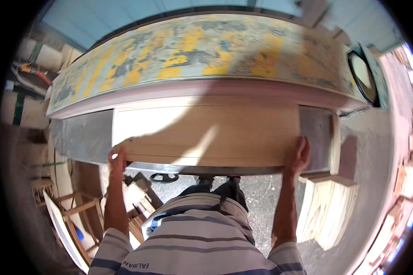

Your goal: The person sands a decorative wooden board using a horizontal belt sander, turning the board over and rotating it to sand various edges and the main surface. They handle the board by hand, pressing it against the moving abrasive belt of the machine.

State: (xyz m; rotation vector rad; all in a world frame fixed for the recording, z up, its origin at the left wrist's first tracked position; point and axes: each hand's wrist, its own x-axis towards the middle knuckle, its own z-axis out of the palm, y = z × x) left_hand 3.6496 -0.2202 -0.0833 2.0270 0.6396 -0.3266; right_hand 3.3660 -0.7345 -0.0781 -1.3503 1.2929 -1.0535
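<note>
1. Lower centre of the frame: the wearer's striped shirt (192, 233), seen from above.
2. Lower left: a wooden frame (80, 208). Lower right: a stack of pale wood (326, 206), on the floor (261, 211).
3. Left of centre: the left hand (118, 158) grasps the near left corner of a pale wooden panel (243, 133).
4. Right of centre: the right hand (300, 156) grips the panel's right edge, near its closer corner.
5. Mid-frame: the panel lies across a grey metal bench (82, 133), partly sunlit, partly shadowed.
6. Upper frame, beyond the panel: a long housing (183, 48) with worn yellow stripes.
</note>
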